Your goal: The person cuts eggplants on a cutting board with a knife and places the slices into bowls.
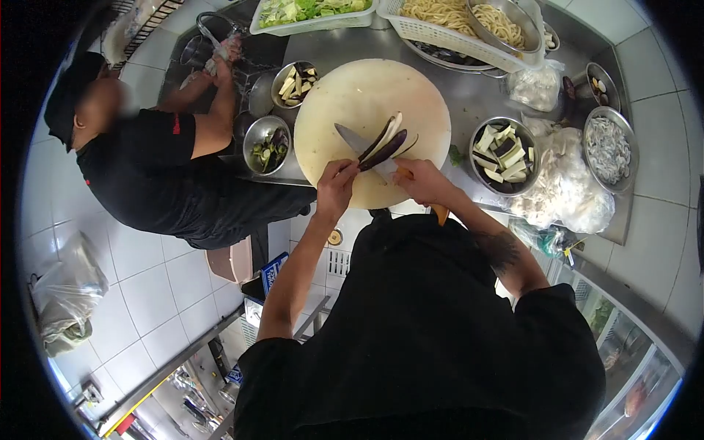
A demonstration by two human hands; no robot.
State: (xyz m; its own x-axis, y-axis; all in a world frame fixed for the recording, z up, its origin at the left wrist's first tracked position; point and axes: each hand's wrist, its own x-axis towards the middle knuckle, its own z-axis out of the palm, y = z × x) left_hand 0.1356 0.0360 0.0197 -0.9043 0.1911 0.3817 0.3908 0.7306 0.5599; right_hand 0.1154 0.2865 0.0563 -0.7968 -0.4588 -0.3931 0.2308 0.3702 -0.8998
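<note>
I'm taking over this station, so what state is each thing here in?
Left hand: closed on eggplant
Right hand: gripping knife
Eggplant: split lengthwise
Knife: blade partly under eggplant
Board: stained
Chunks: cut, in open bowls
Trimmings: loose, in open bowl
Greens: cut, in basket
Noodles: loose, uncovered
Plastic bag: crumpled

The cutting board [370, 88] is resting on the counter [330, 48], with the knife [350, 138] and eggplant [385, 149] lying over it. Two bowls [254, 135] are standing to its left, one behind the other, while a tray of greens [315, 28] and, further right, a basket of noodles [440, 42] are sitting behind it. To its right, a bowl of pieces [506, 194], plastic bags [576, 176] and a seafood bowl [620, 188] are following in turn.
</note>
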